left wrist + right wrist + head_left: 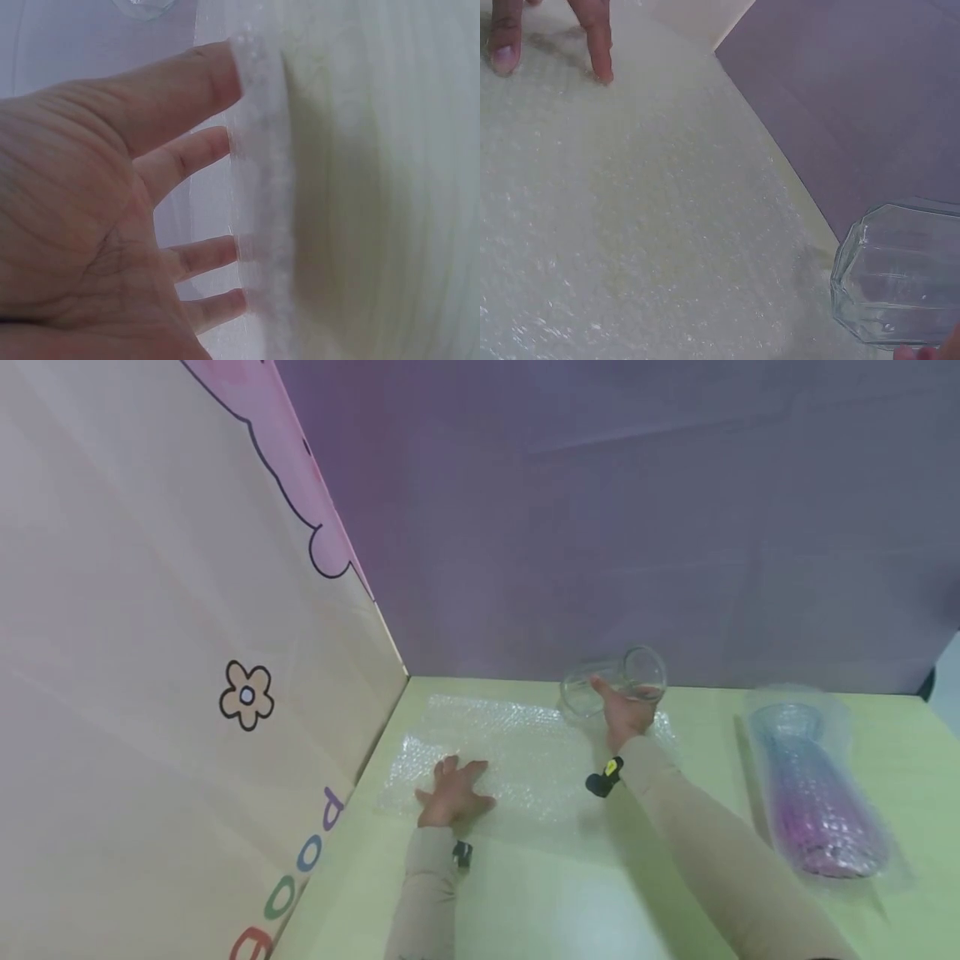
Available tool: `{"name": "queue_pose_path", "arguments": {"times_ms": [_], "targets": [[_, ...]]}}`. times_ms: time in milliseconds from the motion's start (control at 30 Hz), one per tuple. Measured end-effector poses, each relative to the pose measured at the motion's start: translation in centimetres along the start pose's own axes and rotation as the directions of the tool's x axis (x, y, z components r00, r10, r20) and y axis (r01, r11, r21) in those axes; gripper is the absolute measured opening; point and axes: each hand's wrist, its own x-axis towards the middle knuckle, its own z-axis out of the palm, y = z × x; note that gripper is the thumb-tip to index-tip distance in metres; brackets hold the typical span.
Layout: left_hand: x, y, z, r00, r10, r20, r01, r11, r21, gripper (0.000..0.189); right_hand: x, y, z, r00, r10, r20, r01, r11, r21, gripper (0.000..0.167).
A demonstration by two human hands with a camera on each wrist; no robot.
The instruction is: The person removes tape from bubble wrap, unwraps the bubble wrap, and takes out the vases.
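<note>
A sheet of bubble wrap (525,768) lies spread on the table. My left hand (452,793) rests on its left part, fingers spread; in the left wrist view the fingertips (217,142) touch the sheet. Near the sheet's back edge, my right hand (630,717) grips a clear glass vase (582,687), tilted on its side with the round mouth toward the right. Its faceted, thick base (896,274) shows in the right wrist view, where only a bit of the right hand appears. Whether the vase touches the sheet I cannot tell.
On the right of the pale table (555,902) lies a blue-to-purple vase (821,802) inside bubble wrap. A grey-purple wall panel (600,527) stands along the back edge. At left rises a light panel (135,652) with a flower drawing and letters.
</note>
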Motion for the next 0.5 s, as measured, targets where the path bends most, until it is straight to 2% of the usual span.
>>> {"name": "queue_pose_path", "arguments": {"times_ms": [167, 500], "targets": [[-0.06, -0.32, 0.25, 1.0, 0.005, -0.008, -0.005, 1.0, -0.001, 0.066, 0.02, 0.04, 0.18, 0.999, -0.022, 0.023, 0.024, 0.997, -0.08, 0.106], [-0.03, -0.39, 0.21, 1.0, 0.019, -0.015, -0.019, 1.0, 0.002, 0.067, 0.07, -0.39, -0.03, 0.999, -0.04, 0.027, 0.043, 0.991, -0.13, 0.11]]}}
